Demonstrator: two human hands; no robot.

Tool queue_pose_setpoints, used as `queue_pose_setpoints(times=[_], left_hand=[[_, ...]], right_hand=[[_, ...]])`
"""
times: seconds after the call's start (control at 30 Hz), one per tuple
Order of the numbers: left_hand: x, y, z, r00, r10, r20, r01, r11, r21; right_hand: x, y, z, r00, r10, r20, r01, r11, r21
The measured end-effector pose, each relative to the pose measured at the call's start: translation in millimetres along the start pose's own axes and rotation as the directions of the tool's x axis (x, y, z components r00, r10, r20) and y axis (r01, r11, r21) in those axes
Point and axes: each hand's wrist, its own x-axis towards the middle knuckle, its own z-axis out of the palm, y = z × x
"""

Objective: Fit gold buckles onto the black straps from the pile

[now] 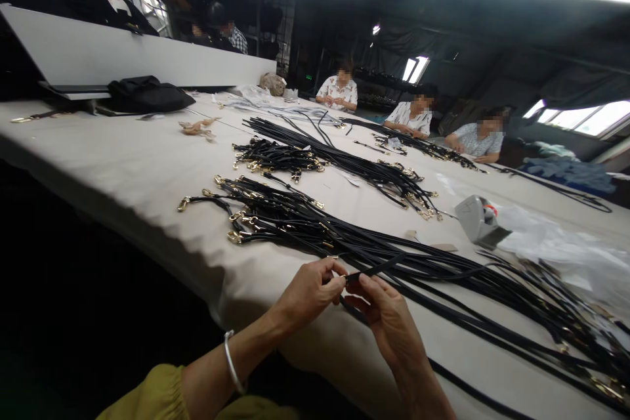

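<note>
My left hand (pixel 308 292) and my right hand (pixel 386 315) meet over the near edge of a long white table (pixel 128 164). Both pinch the end of one thin black strap (pixel 381 267), fingers closed around it at about the same spot. The strap runs off to the right into a big bundle of black straps (pixel 492 295). A pile of black straps with gold clasps (pixel 256 210) lies just beyond my hands. A silver bangle sits on my left wrist.
More strap bundles (pixel 344 161) stretch across the table's middle. A grey tape dispenser (pixel 477 220) and clear plastic bags (pixel 566 249) lie at the right. A black bag (pixel 147 95) rests at the far left. Three people sit working at the far end.
</note>
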Motion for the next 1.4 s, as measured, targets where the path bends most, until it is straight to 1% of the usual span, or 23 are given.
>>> queue_pose_setpoints(times=[0.17,0.3,0.37,0.4,0.43,0.47,0.5,0.57,0.6,0.63,0.67,0.7,0.77,0.83,0.93,1.0,1.07,1.1,1.17,1.23,1.27,1.33,1.4], left_hand=[[1,1,0.2,1.0,-0.01,-0.011,0.009,0.999,-0.052],[3,-2,-0.5,1.0,-0.012,-0.004,0.011,0.998,-0.068],[3,-4,-0.6,1.0,-0.017,-0.011,0.017,0.998,-0.066],[3,-5,-0.5,1.0,-0.018,-0.012,0.018,0.998,-0.063],[3,-5,-0.5,1.0,-0.018,-0.011,0.018,0.998,-0.06],[3,-6,-0.4,1.0,-0.018,-0.008,0.018,0.998,-0.055],[3,-7,-0.5,1.0,-0.017,-0.005,0.016,0.999,-0.043],[4,-8,-1.4,1.0,-0.001,-0.016,0.001,1.0,0.012],[3,-8,-2.2,0.999,0.016,-0.029,-0.014,0.999,0.05],[3,-7,-3.3,0.999,0.035,-0.036,-0.032,0.996,0.082],[1,-6,-4.5,0.998,0.053,-0.028,-0.05,0.994,0.095],[0,-5,-5.6,0.998,0.069,-0.001,-0.068,0.995,0.077],[-4,-2,-7.4,0.992,0.087,0.096,-0.084,0.996,-0.031],[-6,-1,-7.8,0.974,0.111,0.2,-0.075,0.981,-0.179],[-2,-2,-6.8,0.949,0.162,0.27,-0.045,0.918,-0.394],[4,-3,-7.4,0.94,0.17,0.297,-0.005,0.875,-0.484],[9,-1,-10.6,0.934,0.163,0.318,0.036,0.843,-0.537],[10,2,-12.9,0.929,0.164,0.331,0.054,0.826,-0.562],[10,8,-17.8,0.92,0.162,0.358,0.086,0.806,-0.585],[7,14,-21.1,0.928,0.139,0.344,0.064,0.853,-0.518],[5,15,-21.9,0.948,0.126,0.292,0.02,0.894,-0.448],[1,16,-22.0,0.983,0.124,0.131,-0.085,0.959,-0.271],[-2,14,-21.6,0.987,0.159,0.013,-0.157,0.984,-0.086]], right_hand=[[0,1,4,0.999,-0.01,0.052,0.013,0.999,-0.049],[-2,3,6,0.996,-0.071,0.06,0.079,0.988,-0.131],[-3,4,6,0.99,-0.132,0.054,0.141,0.956,-0.259],[-5,6,6,0.982,-0.182,0.053,0.189,0.913,-0.361],[-6,7,7,0.965,-0.254,0.062,0.252,0.844,-0.474],[-7,9,7,0.934,-0.346,0.089,0.331,0.747,-0.577],[-9,12,8,0.886,-0.442,0.137,0.416,0.631,-0.655],[-10,15,8,0.76,-0.591,0.272,0.574,0.411,-0.708],[-11,15,7,0.707,-0.628,0.325,0.627,0.343,-0.699],[-10,14,5,0.679,-0.641,0.357,0.657,0.314,-0.686],[-9,12,3,0.684,-0.629,0.369,0.663,0.327,-0.673],[-8,8,0,0.717,-0.594,0.366,0.65,0.377,-0.66],[-2,-2,-5,0.809,-0.47,0.352,0.578,0.535,-0.616],[4,-7,-6,0.883,-0.358,0.303,0.469,0.701,-0.538],[12,-3,2,0.946,-0.256,0.197,0.313,0.878,-0.361],[15,4,9,0.969,-0.156,0.19,0.207,0.936,-0.285],[16,9,14,0.976,-0.094,0.194,0.147,0.948,-0.283],[16,10,15,0.979,-0.097,0.179,0.148,0.943,-0.299],[16,8,15,0.976,-0.177,0.124,0.21,0.918,-0.338],[18,5,12,0.958,-0.276,0.08,0.285,0.877,-0.386],[19,4,10,0.947,-0.313,0.072,0.314,0.856,-0.412],[21,5,6,0.939,-0.335,0.081,0.333,0.824,-0.458],[23,7,4,0.941,-0.324,0.094,0.326,0.799,-0.506]])
